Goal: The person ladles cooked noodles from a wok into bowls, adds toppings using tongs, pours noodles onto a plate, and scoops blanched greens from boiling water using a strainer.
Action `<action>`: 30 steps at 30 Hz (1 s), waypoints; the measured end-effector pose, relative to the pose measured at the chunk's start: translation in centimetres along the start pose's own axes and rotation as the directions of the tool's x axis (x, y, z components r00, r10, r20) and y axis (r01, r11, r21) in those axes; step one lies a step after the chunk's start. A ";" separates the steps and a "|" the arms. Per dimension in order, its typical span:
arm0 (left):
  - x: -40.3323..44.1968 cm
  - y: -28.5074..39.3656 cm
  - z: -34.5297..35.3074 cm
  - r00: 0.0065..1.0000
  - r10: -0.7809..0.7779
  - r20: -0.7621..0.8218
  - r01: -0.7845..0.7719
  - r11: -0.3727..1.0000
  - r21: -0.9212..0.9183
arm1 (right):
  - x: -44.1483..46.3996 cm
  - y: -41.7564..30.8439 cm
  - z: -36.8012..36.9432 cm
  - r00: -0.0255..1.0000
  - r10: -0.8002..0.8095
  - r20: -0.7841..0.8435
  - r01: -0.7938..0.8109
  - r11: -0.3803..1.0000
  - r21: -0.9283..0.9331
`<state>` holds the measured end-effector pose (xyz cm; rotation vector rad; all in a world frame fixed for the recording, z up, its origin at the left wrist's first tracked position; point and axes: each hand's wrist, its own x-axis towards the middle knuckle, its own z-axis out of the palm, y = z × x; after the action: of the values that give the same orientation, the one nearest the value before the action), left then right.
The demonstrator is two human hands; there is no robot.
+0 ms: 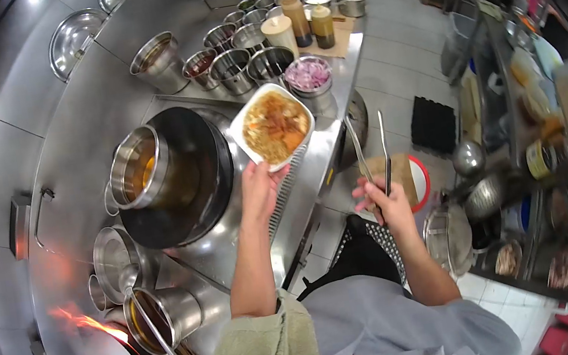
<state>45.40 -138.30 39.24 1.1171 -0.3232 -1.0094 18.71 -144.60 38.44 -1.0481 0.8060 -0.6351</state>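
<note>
My left hand (263, 191) grips the near edge of a white square bowl (241, 126) over the steel counter. Inside the bowl lies food (275, 129) in orange, brown and pale pieces. Metal tongs (358, 144) with dark grips are in my right hand (384, 201); their arms stand apart and point away from me, with nothing between the tips. Left of the bowl, a steel pot (139, 168) with yellowish liquid sits in a large black wok (214, 177). Just beyond the bowl is a steel container of chopped red onion (308, 74).
Several steel containers (231, 66) and squeeze bottles (296, 20) line the counter's far part. Flames (89, 323) rise at the lower left near a pot with a ladle (143, 309). At right stands a shelf (507, 144) crowded with cookware. A black mat (433, 124) lies on the floor.
</note>
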 end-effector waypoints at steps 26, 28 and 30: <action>38.6 6.5 -6.6 0.902 -0.152 -0.404 0.147 0.988 -0.044 | 12.7 -2.5 -3.6 0.953 0.283 0.106 -0.270 0.955 -0.126; 38.7 5.8 -6.7 0.908 -0.118 -0.401 0.119 0.993 -0.023 | 12.7 -2.6 -3.5 0.946 0.301 0.123 -0.285 0.949 -0.134; 38.8 5.0 -6.7 0.899 -0.032 -0.437 0.061 0.997 0.051 | 12.5 -3.0 -3.5 0.941 0.310 0.134 -0.290 0.945 -0.150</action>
<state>73.48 -165.12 30.81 1.3789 0.0351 -0.7649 22.66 -157.23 36.88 -1.0501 0.8565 -0.2398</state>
